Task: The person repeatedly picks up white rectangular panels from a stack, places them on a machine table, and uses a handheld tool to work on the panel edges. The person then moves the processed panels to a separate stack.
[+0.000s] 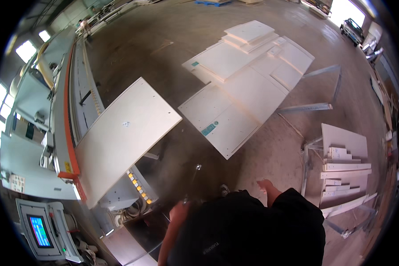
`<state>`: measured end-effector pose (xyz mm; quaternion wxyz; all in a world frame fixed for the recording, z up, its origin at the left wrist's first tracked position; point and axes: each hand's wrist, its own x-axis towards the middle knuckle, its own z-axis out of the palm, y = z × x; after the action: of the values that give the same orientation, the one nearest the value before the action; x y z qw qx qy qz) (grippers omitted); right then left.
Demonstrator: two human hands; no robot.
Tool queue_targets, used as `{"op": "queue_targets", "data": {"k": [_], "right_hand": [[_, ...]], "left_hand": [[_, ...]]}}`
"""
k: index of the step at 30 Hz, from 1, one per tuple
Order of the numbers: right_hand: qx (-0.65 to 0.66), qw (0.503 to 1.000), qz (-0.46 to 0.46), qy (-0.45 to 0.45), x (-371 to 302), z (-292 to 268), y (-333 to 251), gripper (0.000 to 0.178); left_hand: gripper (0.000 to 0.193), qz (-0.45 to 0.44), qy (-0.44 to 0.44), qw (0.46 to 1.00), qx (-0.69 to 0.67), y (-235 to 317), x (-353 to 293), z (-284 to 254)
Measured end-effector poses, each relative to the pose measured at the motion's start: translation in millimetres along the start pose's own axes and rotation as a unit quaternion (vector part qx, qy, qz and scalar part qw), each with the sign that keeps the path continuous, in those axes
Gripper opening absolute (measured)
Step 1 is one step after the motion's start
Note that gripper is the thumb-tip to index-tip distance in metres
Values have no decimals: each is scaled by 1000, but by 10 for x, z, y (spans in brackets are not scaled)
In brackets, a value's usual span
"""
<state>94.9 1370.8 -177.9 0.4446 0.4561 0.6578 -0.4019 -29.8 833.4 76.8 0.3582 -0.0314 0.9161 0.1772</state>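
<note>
My left hand [178,212] hangs low in front of me, beside the edge-processing machine. Its fingers look curled, and a small shiny spot shows at them; what they hold, if anything, I cannot make out. Out to my right, my right hand [267,186] is in the air with its fingers stretched out, holding nothing. Ahead of the left hand, a large white panel [127,126] lies with its left edge in the machine [68,146]. Further off, white panels [235,102] of several sizes lie stacked, some with green labels.
At the lower left stands a control console [40,230] with a lit screen. To the right, a metal-legged stand [306,168] carries a white board [348,139] with several narrow strips [346,167]. Metal beams [308,107] jut out beside the panel stack. A vehicle [352,30] stands by the far doorway.
</note>
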Motion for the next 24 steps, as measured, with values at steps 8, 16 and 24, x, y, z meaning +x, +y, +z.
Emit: {"op": "queue_targets", "data": {"k": [8, 16, 24], "right_hand": [[155, 985, -43, -58, -13, 169, 281, 24], [35, 913, -393, 109, 12, -87, -565, 44], [157, 948, -272, -42, 772, -559, -169, 21]], "left_hand": [[58, 91, -13, 995, 29, 799, 350, 138], [55, 141, 4, 988, 60, 1696, 406, 103], [56, 101, 43, 992, 56, 1908, 408, 239]]}}
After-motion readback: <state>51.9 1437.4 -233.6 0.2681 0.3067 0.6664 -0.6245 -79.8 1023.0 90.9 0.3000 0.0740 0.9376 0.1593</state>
